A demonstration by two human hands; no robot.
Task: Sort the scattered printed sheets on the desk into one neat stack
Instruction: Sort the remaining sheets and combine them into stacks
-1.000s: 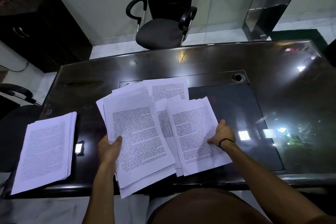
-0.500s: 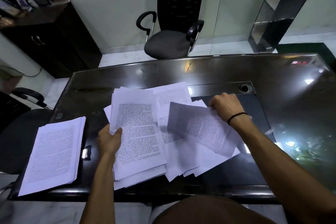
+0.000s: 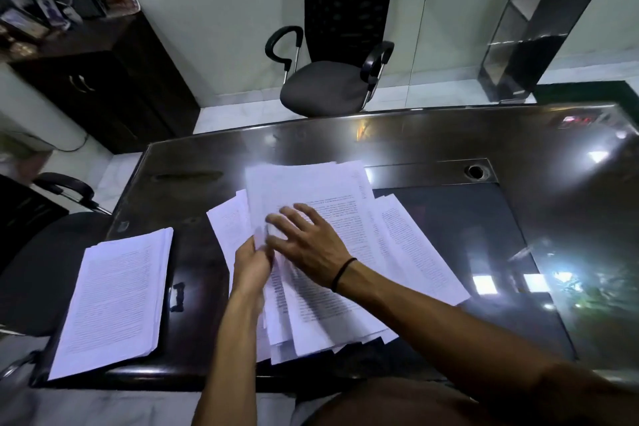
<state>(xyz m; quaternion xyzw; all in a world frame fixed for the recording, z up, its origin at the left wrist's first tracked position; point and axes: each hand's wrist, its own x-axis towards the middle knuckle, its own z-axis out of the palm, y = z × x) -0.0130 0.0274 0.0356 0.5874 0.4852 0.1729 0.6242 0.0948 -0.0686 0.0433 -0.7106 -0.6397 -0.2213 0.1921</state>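
- Printed text is covering every sheet in dense black lines; the print is too small and blurred for any word to be read. No brand or label is legible anywhere.
- Scattered printed sheets [image 3: 397, 245] are lying fanned and overlapping on the dark glossy desk [image 3: 449, 142], in the middle of its near half, some near corners hanging over the near edge.
- A neat stack [image 3: 117, 294] is sitting to the left of the loose sheets, apart from them, its near left corner jutting past the desk's near edge.
- Left hand [image 3: 252, 263] is reaching up from the near edge, its fingers curling around the left edge of a bundle of sheets and gripping it; motion blur is hiding the exact fingertip placement.
- Right hand [image 3: 307, 245] is crossing in from the right, palm down, its fingers [image 3: 304, 211] spreading apart and straight, lying flat on the top sheet of that bundle, holding nothing pinched.
- A black band [image 3: 342, 273] is circling the right wrist.
- The two hands are sitting just beside each other, the right fingertips near the left thumb.
- A black office chair [image 3: 332, 79] is standing beyond the desk's far edge; a dark cabinet [image 3: 103, 86] is standing at far left.
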